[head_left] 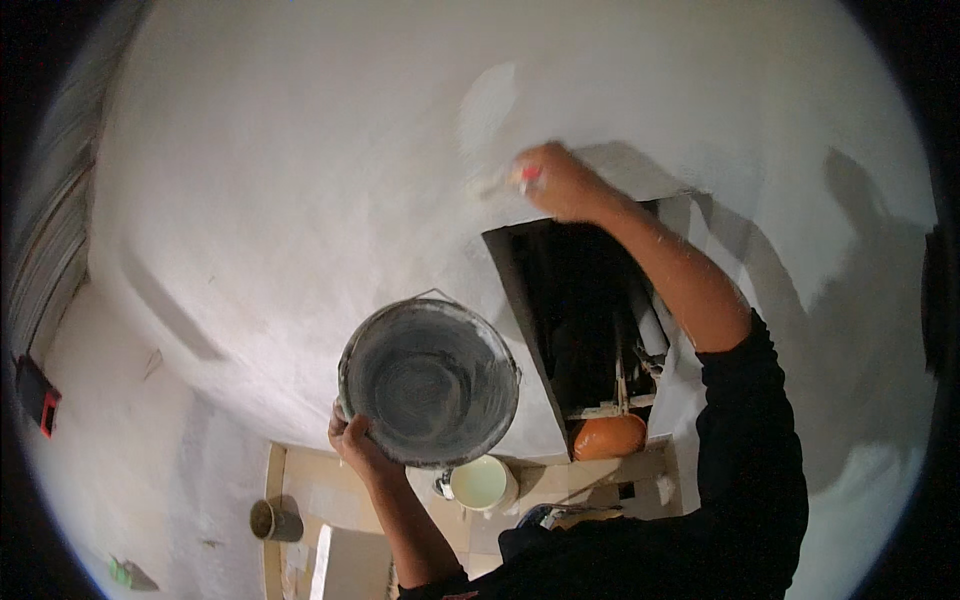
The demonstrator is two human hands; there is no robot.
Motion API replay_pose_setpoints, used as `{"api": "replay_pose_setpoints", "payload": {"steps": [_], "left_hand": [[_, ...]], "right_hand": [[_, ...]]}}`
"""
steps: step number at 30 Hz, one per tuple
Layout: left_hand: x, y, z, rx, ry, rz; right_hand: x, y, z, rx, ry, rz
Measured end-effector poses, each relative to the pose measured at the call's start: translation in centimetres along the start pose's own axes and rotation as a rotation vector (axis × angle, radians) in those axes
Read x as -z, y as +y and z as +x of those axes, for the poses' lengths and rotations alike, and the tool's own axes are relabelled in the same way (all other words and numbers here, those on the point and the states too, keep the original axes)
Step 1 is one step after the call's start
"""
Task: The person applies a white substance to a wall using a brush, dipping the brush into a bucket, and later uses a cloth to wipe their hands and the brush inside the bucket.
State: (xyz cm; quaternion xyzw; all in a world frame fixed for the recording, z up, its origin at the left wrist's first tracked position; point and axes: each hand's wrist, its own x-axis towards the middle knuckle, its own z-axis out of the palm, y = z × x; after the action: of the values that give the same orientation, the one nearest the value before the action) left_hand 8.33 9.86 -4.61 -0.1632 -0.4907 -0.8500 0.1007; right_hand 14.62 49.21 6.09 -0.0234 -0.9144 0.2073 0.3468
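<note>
My left hand (pixel 355 437) grips the lower left rim of a dark round bucket (pixel 487 370), thumb over the edge. The bucket is tipped so that its grey-smeared inside shows; a thin wire handle hangs at its far rim. Higher up, my right hand (pixel 560 182) is closed round a brush (pixel 488 187) with a red patch near the grip. Its pale head is smeared by motion and lies at the whitish wall (pixel 300 190), though firm contact is hard to make out. A lighter patch (pixel 487 107) marks the wall just above the brush.
Below my right forearm is a dark opening (pixel 575 300) in the wall, with an orange rounded object (pixel 610 437) at its foot. A pale bucket (pixel 484 484) and a smaller grey container (pixel 276 521) stand on the tiled floor (pixel 540 487). Corrugated sheeting (pixel 60 220) runs along the left.
</note>
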Motion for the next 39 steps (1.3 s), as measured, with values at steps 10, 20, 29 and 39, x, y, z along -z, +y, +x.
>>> {"api": "replay_pose_setpoints", "payload": {"steps": [10,20,29,39], "left_hand": [[-0.2,0.1,-0.4,0.037,-0.024,-0.087],[0.0,1.3,-0.5,0.098,-0.085,-0.12],[0.2,0.7,-0.2,0.081,-0.086,-0.083],[-1.3,2.2,-1.5,0.061,0.062,-0.024]], "right_hand": [[5.9,2.7,-2.5,0.045,0.664,-0.569],[13.3,-4.3,-3.0,-0.049,0.591,-0.364],[-0.8,-2.9,-1.0,0.306,0.316,-0.645],[8.9,-1.9,2.1,0.075,0.728,-0.272]]}}
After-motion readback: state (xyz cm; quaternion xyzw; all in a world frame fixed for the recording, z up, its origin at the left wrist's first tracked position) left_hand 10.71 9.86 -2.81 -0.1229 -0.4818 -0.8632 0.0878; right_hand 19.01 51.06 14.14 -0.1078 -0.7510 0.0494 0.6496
